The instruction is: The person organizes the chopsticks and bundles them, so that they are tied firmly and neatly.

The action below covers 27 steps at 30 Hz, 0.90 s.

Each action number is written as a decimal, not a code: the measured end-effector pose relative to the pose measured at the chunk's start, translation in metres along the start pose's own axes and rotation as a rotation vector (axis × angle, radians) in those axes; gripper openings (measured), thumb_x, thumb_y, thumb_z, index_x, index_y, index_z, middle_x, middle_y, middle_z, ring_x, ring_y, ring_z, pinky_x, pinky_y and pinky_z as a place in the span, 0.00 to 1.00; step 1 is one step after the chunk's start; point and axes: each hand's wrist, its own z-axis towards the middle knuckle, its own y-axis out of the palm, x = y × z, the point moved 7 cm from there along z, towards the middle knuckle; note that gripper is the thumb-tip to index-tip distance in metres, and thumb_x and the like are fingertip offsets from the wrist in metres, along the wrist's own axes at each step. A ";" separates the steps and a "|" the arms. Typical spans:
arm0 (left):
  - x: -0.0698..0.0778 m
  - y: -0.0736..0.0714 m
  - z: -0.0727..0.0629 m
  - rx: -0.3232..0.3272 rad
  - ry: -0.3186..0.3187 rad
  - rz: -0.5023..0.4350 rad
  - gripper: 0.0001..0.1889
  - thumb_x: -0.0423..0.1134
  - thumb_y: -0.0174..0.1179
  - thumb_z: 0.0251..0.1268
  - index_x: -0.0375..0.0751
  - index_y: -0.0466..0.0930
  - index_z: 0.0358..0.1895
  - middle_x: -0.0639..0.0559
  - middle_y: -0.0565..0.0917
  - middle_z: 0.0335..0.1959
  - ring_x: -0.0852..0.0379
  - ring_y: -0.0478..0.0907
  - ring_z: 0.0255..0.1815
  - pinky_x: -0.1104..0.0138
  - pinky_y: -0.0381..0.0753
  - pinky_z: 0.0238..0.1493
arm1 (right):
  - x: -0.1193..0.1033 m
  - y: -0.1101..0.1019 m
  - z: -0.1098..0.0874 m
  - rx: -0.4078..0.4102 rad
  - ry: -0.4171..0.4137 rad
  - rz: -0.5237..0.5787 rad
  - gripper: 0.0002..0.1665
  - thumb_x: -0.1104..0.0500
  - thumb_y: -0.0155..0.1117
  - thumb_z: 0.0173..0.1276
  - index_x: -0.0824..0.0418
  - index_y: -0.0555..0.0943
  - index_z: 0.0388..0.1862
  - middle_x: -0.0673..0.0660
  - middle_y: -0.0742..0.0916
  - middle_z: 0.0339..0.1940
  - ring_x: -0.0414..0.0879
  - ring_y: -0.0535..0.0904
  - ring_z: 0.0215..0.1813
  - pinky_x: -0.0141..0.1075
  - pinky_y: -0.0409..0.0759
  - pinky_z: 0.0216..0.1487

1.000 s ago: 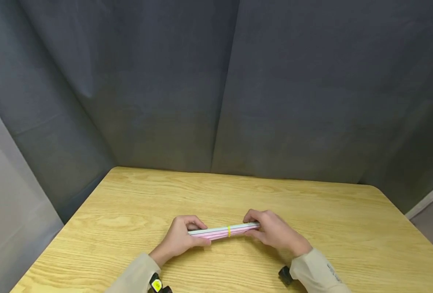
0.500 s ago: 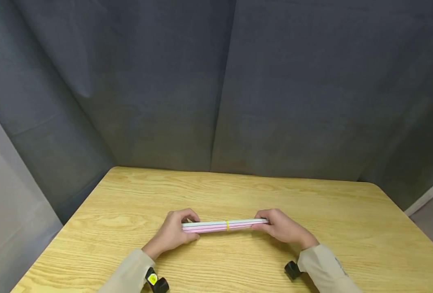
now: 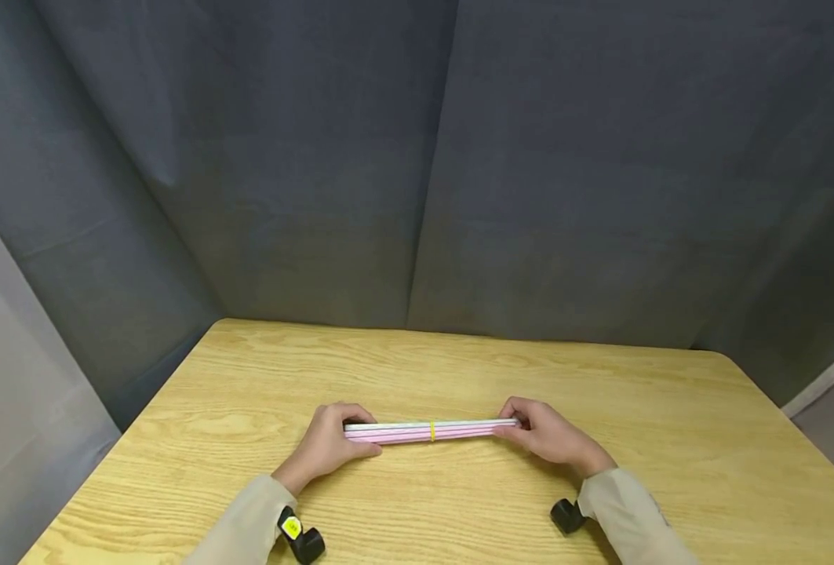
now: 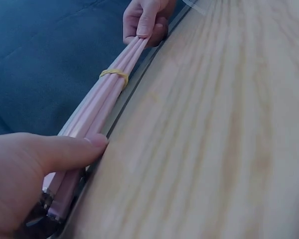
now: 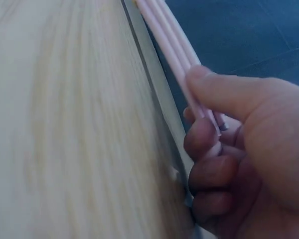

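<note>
A bundle of pink and pale chopsticks (image 3: 395,433) is held nearly level across the front half of the table. Around its middle runs a yellow rubber band (image 3: 432,431), also plain in the left wrist view. My left hand (image 3: 323,441) grips the thicker end, thumb (image 4: 84,151) laid along the near side; dark, silvery tips show below it in that view. At the narrower end, my right hand (image 3: 547,433) pinches the sticks between thumb and curled fingers, which partly hide the tips in the right wrist view.
A light wood-grain table (image 3: 459,369) lies beneath both hands. Dark grey curtains (image 3: 417,173) hang behind it, with a paler panel (image 3: 21,377) at the left. Black wrist cameras (image 3: 567,516) are worn at the sleeves.
My hands have moved apart along the chopsticks, right hand rightward and left hand leftward, baring more of the bundle. It has turned from tilted up at the right to nearly level.
</note>
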 end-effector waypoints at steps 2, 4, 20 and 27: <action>-0.002 -0.001 0.000 0.001 -0.005 -0.003 0.15 0.40 0.80 0.38 0.48 0.87 0.34 0.58 0.86 0.32 0.62 0.77 0.35 0.70 0.76 0.39 | 0.000 -0.001 0.001 0.011 -0.007 -0.032 0.10 0.56 0.63 0.69 0.62 0.76 0.35 0.46 0.70 0.20 0.32 0.60 0.20 0.26 0.61 0.22; -0.005 -0.002 -0.001 0.002 -0.012 0.000 0.16 0.41 0.80 0.38 0.48 0.86 0.34 0.59 0.85 0.32 0.61 0.76 0.35 0.69 0.75 0.39 | -0.001 -0.002 0.003 0.013 -0.012 -0.067 0.10 0.56 0.63 0.69 0.61 0.77 0.34 0.47 0.70 0.21 0.32 0.61 0.21 0.26 0.61 0.23; -0.010 -0.010 -0.007 -0.185 -0.023 -0.138 0.27 0.36 0.77 0.45 0.33 0.77 0.50 0.43 0.82 0.44 0.56 0.77 0.40 0.71 0.76 0.39 | 0.003 -0.003 0.006 -0.058 -0.017 0.022 0.15 0.60 0.65 0.67 0.68 0.72 0.44 0.48 0.71 0.21 0.33 0.62 0.22 0.28 0.66 0.26; -0.011 0.001 -0.009 -0.256 -0.035 -0.142 0.29 0.43 0.69 0.57 0.31 0.71 0.57 0.42 0.78 0.54 0.50 0.73 0.52 0.65 0.74 0.52 | 0.018 -0.017 -0.025 -0.061 0.064 0.061 0.18 0.58 0.54 0.74 0.73 0.68 0.51 0.51 0.74 0.21 0.34 0.63 0.19 0.31 0.68 0.20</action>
